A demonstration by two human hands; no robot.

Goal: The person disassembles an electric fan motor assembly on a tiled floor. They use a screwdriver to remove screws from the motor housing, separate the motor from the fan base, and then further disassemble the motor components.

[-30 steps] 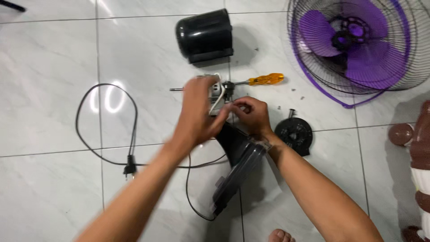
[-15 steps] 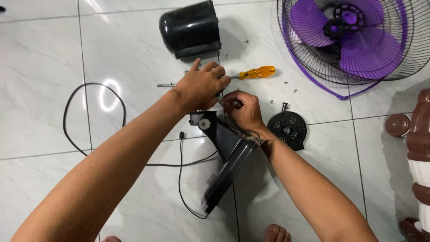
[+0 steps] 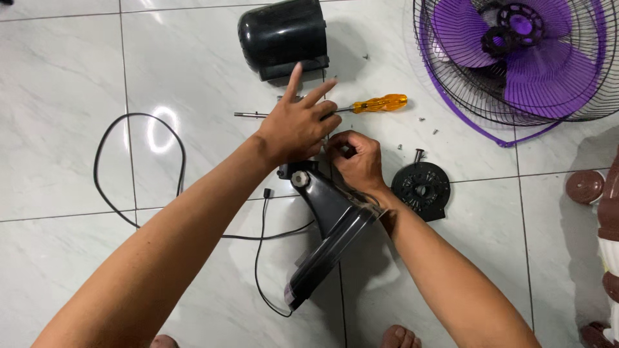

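My left hand (image 3: pixel 295 127) lies over a fan motor and grips it, with the index and middle fingers stretched out. Only the motor's metal shaft (image 3: pixel 249 115) shows, sticking out to the left. My right hand (image 3: pixel 355 160) is curled just right of the motor, fingertips pinched on something small that I cannot make out. Below both hands a black fan neck and base (image 3: pixel 327 227) lies on the tiles, its top joint under my left hand.
An orange-handled screwdriver (image 3: pixel 383 103) lies behind my hands. A black motor cover (image 3: pixel 284 37) is further back, and a grille with purple blades (image 3: pixel 522 61) sits at back right. A black round plate (image 3: pixel 422 188), loose screws (image 3: pixel 427 125) and a black power cord (image 3: pixel 129 169) lie around.
My left hand has moved with the motor away from me, uncovering the top of the fan neck, and has now spread its index and middle fingers. The right hand stayed by the motor.
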